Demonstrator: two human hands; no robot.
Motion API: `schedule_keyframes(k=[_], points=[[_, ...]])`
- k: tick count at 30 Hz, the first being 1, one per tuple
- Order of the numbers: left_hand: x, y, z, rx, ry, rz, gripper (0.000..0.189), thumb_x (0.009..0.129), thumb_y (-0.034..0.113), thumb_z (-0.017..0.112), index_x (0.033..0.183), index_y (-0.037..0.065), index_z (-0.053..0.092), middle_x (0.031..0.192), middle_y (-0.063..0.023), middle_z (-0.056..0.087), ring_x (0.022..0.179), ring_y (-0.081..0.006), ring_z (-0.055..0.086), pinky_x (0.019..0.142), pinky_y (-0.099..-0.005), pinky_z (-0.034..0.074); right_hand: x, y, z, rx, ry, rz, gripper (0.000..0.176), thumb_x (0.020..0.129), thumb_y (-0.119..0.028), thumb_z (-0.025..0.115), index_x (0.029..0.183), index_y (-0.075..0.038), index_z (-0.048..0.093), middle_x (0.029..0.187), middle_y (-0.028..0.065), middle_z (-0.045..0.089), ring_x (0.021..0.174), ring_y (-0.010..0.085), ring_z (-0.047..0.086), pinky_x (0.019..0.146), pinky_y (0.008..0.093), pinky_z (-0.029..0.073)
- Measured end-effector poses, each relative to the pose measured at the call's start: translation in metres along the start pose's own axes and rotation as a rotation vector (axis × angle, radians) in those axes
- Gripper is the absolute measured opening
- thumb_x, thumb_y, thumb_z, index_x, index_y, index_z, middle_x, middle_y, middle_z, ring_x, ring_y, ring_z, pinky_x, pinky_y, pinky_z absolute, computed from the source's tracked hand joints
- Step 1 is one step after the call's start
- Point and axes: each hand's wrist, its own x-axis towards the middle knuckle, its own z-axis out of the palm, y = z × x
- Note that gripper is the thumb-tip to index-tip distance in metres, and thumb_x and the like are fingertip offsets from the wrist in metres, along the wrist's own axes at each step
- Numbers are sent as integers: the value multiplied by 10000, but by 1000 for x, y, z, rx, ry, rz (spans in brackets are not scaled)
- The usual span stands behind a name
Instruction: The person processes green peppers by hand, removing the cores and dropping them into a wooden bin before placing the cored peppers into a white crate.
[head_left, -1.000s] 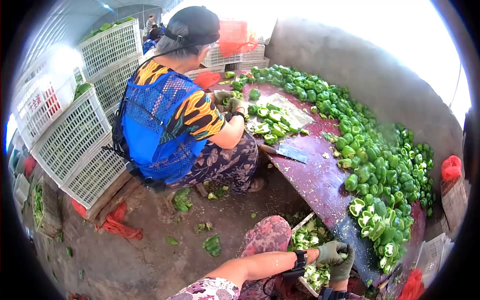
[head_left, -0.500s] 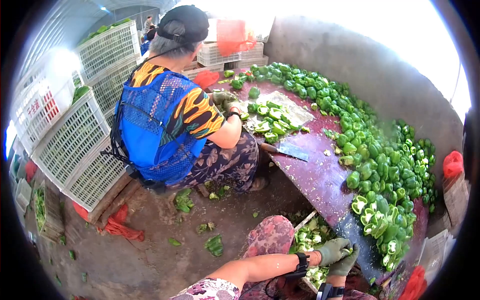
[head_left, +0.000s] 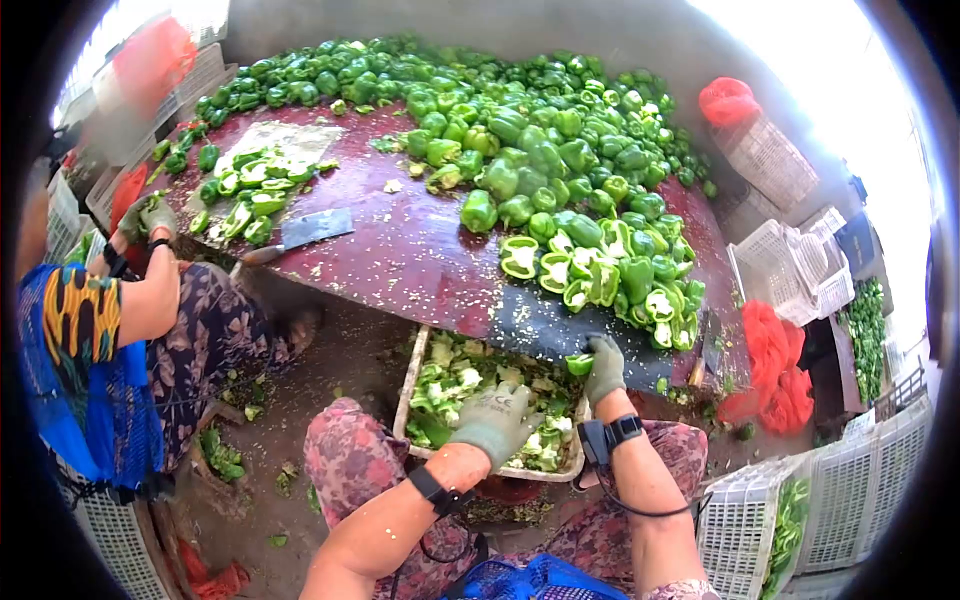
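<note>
My left hand [head_left: 497,420], in a pale grey-green glove, is over the crate [head_left: 408,385] of pepper scraps, its fingers apart. Whether it touches the cores and seeds [head_left: 452,378] beneath is hard to tell. My gloved right hand [head_left: 605,370] is at the table's near edge, closed on a piece of green pepper [head_left: 579,364]. Beyond it, halved green peppers [head_left: 606,282] lie cut side up in front of a large pile of whole green peppers [head_left: 545,150]. A knife [head_left: 711,345] with a wooden handle rests to the right.
The dark red table [head_left: 400,255] is strewn with seeds. At left, a co-worker's gloved hands [head_left: 148,218] are beside cut peppers [head_left: 250,190] and a cleaver [head_left: 310,228]. Red net bags [head_left: 770,370] and white plastic crates [head_left: 790,265] stand at right. Scraps litter the floor [head_left: 285,515].
The view has swung to the right, so the co-worker is now at the left edge. My hands, together before, are now apart: the left over the scraps, the right by the table edge.
</note>
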Motion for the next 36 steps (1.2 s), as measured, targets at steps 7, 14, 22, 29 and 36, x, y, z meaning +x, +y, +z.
schedule_keyframes(k=[7, 14, 22, 29, 36], points=[[23, 11, 1, 55, -72, 1, 363, 924, 422, 497, 1086, 103, 559, 1095, -105, 573, 1057, -273, 572, 879, -423, 455, 46, -38, 40, -1289, -68, -413, 456, 851, -334, 572, 1249, -110, 557, 1157, 186, 617, 1097, 339, 579, 944, 412, 451], [28, 12, -4, -2, 48, -29, 421, 934, 421, 501, 1184, 84, 542, 1080, -133, 597, 998, -281, 610, 864, -404, 490, 49, -39, 47, -1401, -226, -367, 423, 829, -371, 617, 1124, -70, 574, 1108, 196, 638, 1064, 341, 599, 908, 427, 470], [43, -12, 5, -1491, 286, -215, 820, 863, 518, 607, 1391, -51, 343, 1242, -134, 534, 1093, -191, 539, 906, -307, 465, -98, -82, 47, -901, -880, -284, 358, 840, -170, 697, 1147, -31, 575, 944, 56, 644, 817, 88, 589, 729, 268, 506], [32, -3, 26, -1711, 235, -168, 418, 920, 318, 574, 1239, 52, 528, 1075, -39, 562, 933, -141, 553, 796, -280, 469, -129, -72, 33, -1081, -964, -550, 298, 848, -250, 616, 1032, -23, 556, 994, 202, 627, 952, 383, 608, 830, 438, 483], [32, -10, 30, -1800, 368, -220, 223, 933, 264, 567, 1063, 83, 553, 932, -36, 601, 846, -149, 616, 735, -289, 488, -148, -41, 29, -1074, -454, -557, 239, 918, -268, 568, 1016, -55, 616, 893, 176, 646, 841, 346, 631, 747, 404, 488]])
